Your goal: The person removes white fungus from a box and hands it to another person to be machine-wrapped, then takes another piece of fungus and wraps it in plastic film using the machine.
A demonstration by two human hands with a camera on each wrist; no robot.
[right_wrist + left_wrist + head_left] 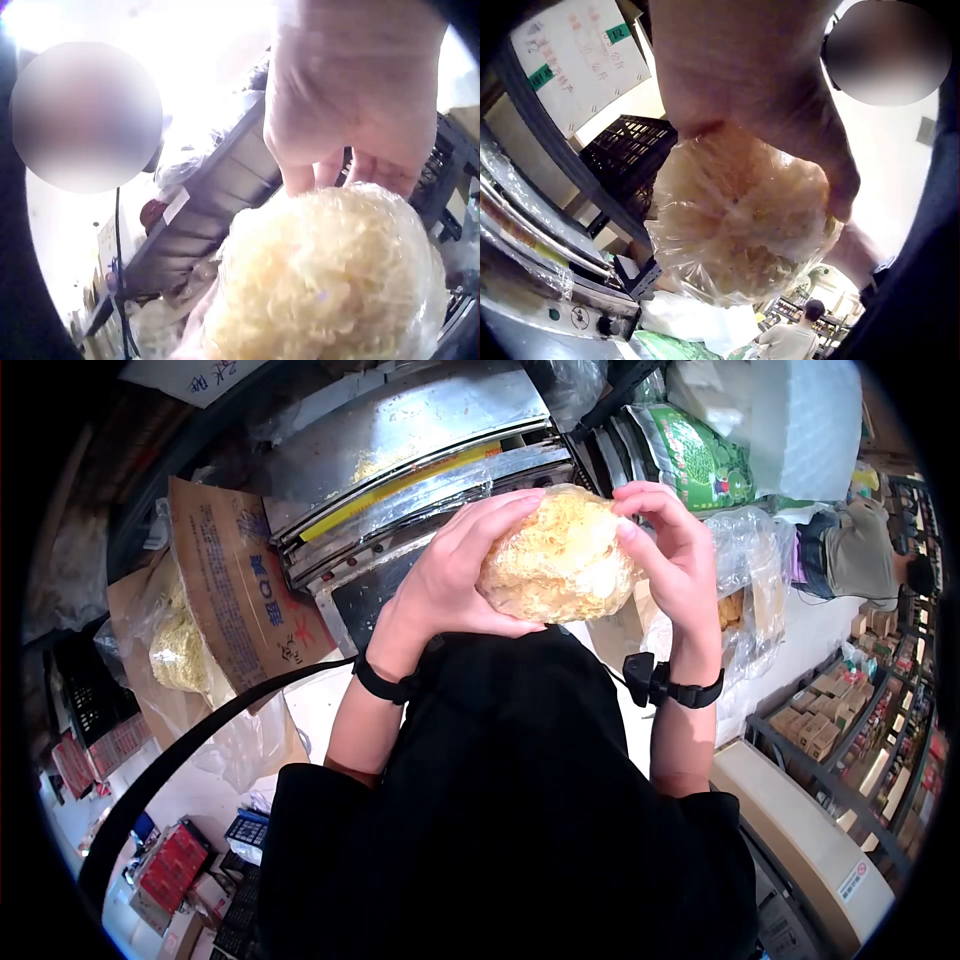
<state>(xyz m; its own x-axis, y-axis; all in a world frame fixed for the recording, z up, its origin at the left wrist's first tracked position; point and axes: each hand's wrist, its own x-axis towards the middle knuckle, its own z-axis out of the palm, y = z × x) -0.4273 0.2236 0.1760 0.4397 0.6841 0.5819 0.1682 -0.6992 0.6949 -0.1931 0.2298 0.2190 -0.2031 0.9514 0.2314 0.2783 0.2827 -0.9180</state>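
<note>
A rounded bundle of yellow shreds (560, 555) in clear plastic wrap is up in front of the chest, between both hands. My left hand (455, 565) grips its left side, with the thumb along the bottom and the fingers over the top. At the upper right edge, my right hand (675, 550) holds it by the fingertips and thumb, the palm standing off from it. The left wrist view shows the gathered, creased plastic (735, 217) under the left palm. Smooth, tight film covers the yellow shreds (330, 277) in the right wrist view.
A metal wrapping machine (400, 430) stands just beyond the hands. To the left, an open cardboard box (235, 580) holds another plastic bag of yellow shreds (180, 650). Green printed bags (695, 455) lie at the back right. Another person (860, 550) is farther right, near stocked shelves (840, 710).
</note>
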